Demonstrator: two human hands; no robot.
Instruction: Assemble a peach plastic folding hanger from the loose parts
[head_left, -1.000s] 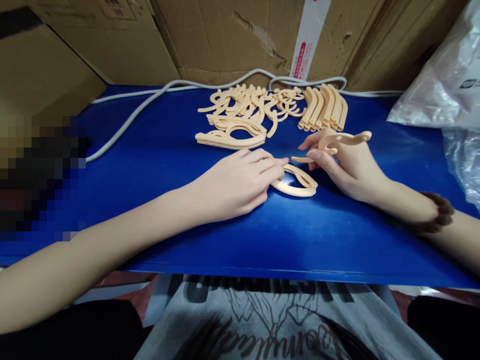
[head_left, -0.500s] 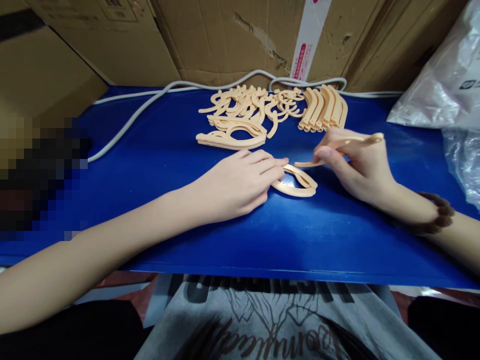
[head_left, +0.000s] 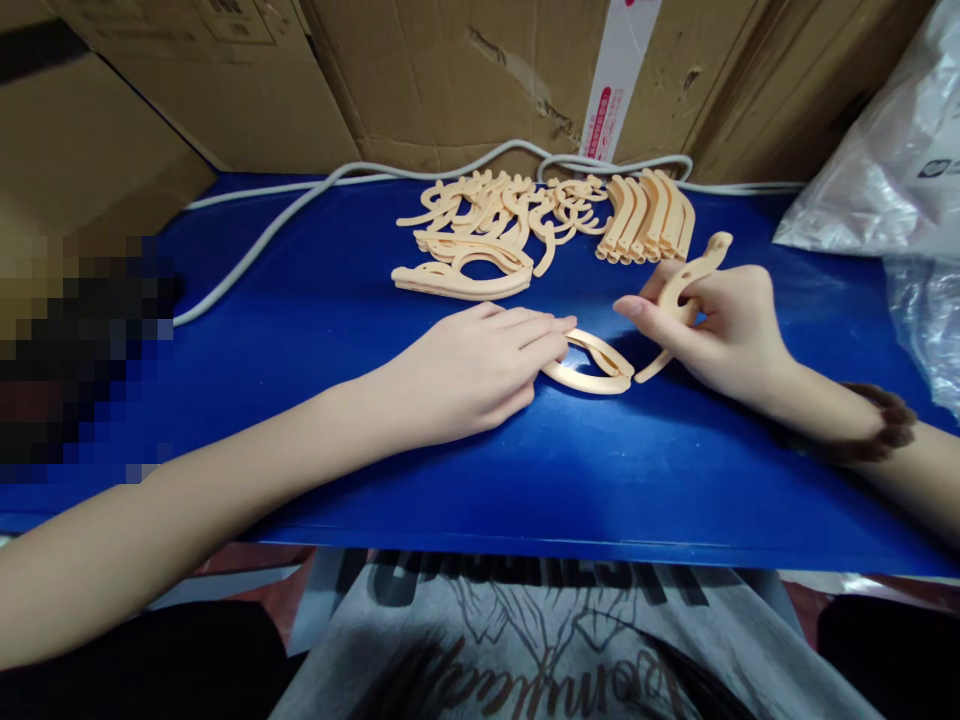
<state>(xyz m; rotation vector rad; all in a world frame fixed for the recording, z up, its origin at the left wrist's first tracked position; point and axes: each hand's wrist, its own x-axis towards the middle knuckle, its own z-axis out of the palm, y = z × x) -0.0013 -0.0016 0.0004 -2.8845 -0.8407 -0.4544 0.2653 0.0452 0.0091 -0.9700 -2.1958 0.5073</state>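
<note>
My left hand (head_left: pixel 480 370) lies palm down on the blue table (head_left: pixel 315 300), its fingertips pinching one end of a peach plastic loop piece (head_left: pixel 592 368) that rests flat. My right hand (head_left: pixel 720 325) grips a curved peach plastic hook piece (head_left: pixel 686 285), tilted so its lower tip touches the loop's right end. Behind both hands lies a loose pile of the same peach parts (head_left: pixel 487 225), and a neat row of curved pieces (head_left: pixel 649 215) stands to its right.
Cardboard boxes (head_left: pixel 450 70) wall the back and left of the table. A white cable (head_left: pixel 300 200) runs along the back edge. A crinkled plastic bag (head_left: pixel 892 170) sits at the right. A dark hair tie (head_left: pixel 877 425) circles my right wrist.
My right hand turned the hook piece from lying level to a steep tilt and brought its lower tip down against the loop piece. My left hand stayed put.
</note>
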